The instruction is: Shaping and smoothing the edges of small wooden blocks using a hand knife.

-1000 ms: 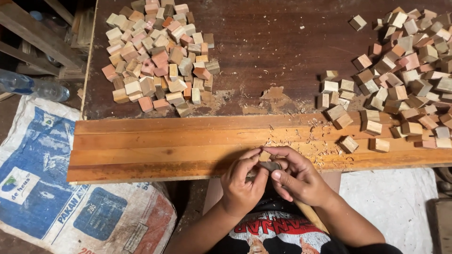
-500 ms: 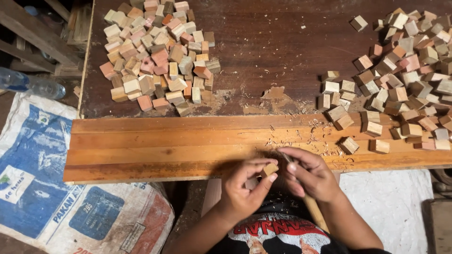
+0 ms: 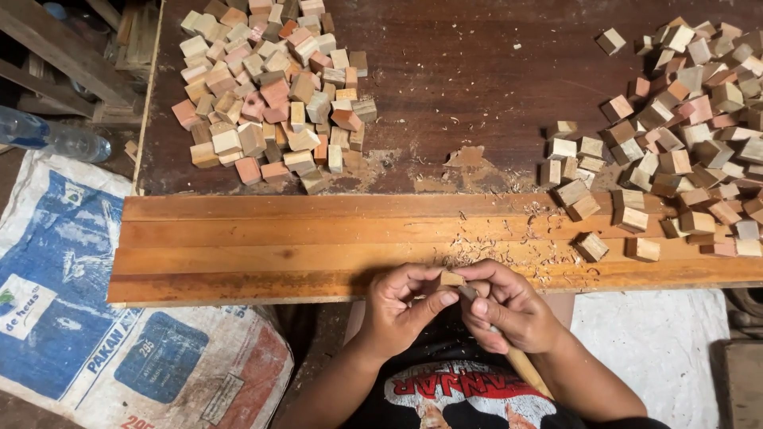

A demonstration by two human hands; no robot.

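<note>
Wooden block: small, pale, squared — pinched between both hands just below the near edge of the plank; long axis hard to tell, mostly hidden by fingers.
Left hand: curled closed on the block, thumb and fingertips pressing it.
Right hand: wrapped shut around a carving tool, pale wooden handle slanting down to the right, tip aimed up-left at the block.
Plank: long, orange-brown, smooth-grained, lying left to right — curled shavings scattered on it.
Left pile: rough-cut cubes, pink and tan, on the dark tabletop.
Right pile: similar cubes, spilling onto the plank.
Sack: woven, blue and white.
</note>
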